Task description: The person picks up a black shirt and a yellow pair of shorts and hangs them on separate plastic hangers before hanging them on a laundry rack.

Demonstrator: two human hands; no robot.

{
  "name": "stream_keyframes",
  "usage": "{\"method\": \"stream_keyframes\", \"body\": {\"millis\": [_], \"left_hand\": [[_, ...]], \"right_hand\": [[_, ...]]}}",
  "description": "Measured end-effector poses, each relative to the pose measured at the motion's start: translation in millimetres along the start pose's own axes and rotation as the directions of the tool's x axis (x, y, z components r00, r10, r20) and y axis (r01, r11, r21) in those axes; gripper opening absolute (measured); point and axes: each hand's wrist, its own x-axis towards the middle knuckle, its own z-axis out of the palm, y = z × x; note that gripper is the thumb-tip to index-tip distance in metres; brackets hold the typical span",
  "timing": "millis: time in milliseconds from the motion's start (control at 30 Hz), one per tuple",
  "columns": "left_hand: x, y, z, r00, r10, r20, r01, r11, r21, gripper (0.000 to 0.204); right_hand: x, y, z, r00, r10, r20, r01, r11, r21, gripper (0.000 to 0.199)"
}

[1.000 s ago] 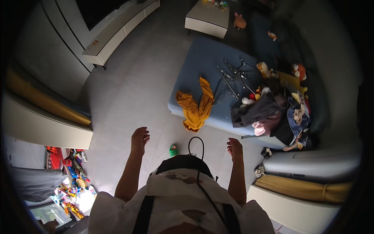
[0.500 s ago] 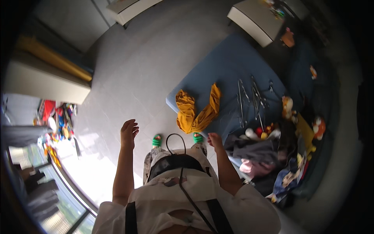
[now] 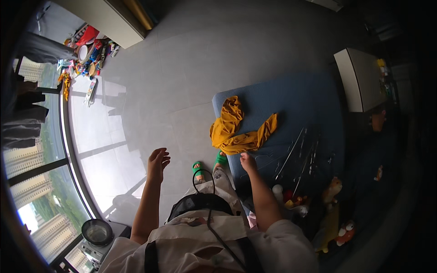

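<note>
My left hand (image 3: 158, 163) hangs over the grey floor, its fingers loosely bent and apart, with nothing in it. My right hand (image 3: 248, 161) is just on the near side of a crumpled mustard-yellow garment (image 3: 248, 142). Its fingers are lightly curled and nothing shows in them; the garment seems to lie below it, not in its grip. With two long parts, the garment looks like trousers and lies on the corner of a blue ribbed mat (image 3: 291, 98). Several thin metal clothes hangers (image 3: 291, 152) lie on the mat to its right.
Green slippers (image 3: 197, 167) are on my feet. Soft toys (image 3: 331, 190) sit at the lower right. A white cabinet (image 3: 359, 79) stands beyond the mat. Mixed toys (image 3: 86, 52) are heaped at the far left by the window (image 3: 41, 182). A round dark pan-like item (image 3: 97, 232) stands lower left.
My view has turned left, so the room appears rotated clockwise. My feet have shifted. The garment still lies on the mat, and both hands remain empty.
</note>
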Motion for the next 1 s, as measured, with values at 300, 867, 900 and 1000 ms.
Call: {"method": "stream_keyframes", "body": {"millis": [300,867,900,1000], "left_hand": [[-23.0,-81.1,-84.4,0.975,-0.052,-0.218,0.021,0.99,-0.141,0.019],[-59.1,-47.5,-140.3,0.984,0.09,-0.156,-0.127,0.959,-0.252,0.019],[-60.2,-42.7,-142.4,0.984,0.102,-0.144,-0.137,0.956,-0.259,0.02],[-59.2,-26.4,-142.8,0.986,0.141,-0.084,-0.158,0.955,-0.25,0.02]], "right_hand": [[47.7,-58.6,32.9,0.974,-0.071,0.213,0.14,0.933,-0.33,0.083],[32.0,-143.4,-16.8,0.977,-0.159,-0.145,0.215,0.715,0.665,0.02],[7.2,-166.1,-37.5,0.982,-0.177,-0.073,0.163,0.572,0.804,0.018],[-66.7,-236.6,-90.0,0.912,-0.409,-0.021,0.078,0.123,0.989,0.015]]}}
